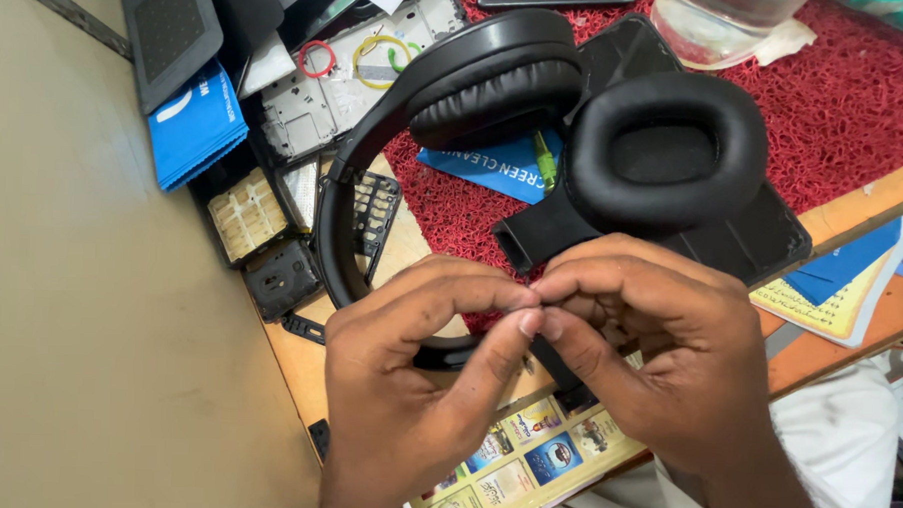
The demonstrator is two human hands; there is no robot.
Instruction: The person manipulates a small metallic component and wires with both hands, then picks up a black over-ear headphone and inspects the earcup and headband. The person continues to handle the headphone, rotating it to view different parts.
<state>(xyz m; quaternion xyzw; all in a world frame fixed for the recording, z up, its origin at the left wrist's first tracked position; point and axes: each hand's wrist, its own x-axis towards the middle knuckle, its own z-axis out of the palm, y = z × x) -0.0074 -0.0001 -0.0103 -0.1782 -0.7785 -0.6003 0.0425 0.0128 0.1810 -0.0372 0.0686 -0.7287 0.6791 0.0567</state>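
Headphones, black over-ear ones with padded leatherette cushions (536, 117), lie in front of me on the bench (368, 351), partly over a red looped-pile mat (847, 108) and a black folded case (762, 235). One ear cup faces up with its oval cushion open to me; the other is tipped on its side behind it, and the headband curves down on my left towards my hands.

My left hand (407, 383) and my right hand (658, 351) meet just below the upturned cup. The fingers (514, 326) of both are pinched together, tip to tip, on something small and dark between them; it is too hidden for me to tell what it is, though it seems to sit by the lower end of the headband. Both thumbs are tucked underneath.

To do this well, I judge that I should keep the pinch light and close to the tips, brace my wrists against the bench edge, and work the little part slowly so it neither slips nor bends. Holding the headband still with my spare fingers would help.

Around me sit a blue flat packet (191, 125), stripped grey phone frames with red and yellow rubber bands (337, 80), a clear plastic container (715, 23), and printed picture cards (524, 457) under my wrists.
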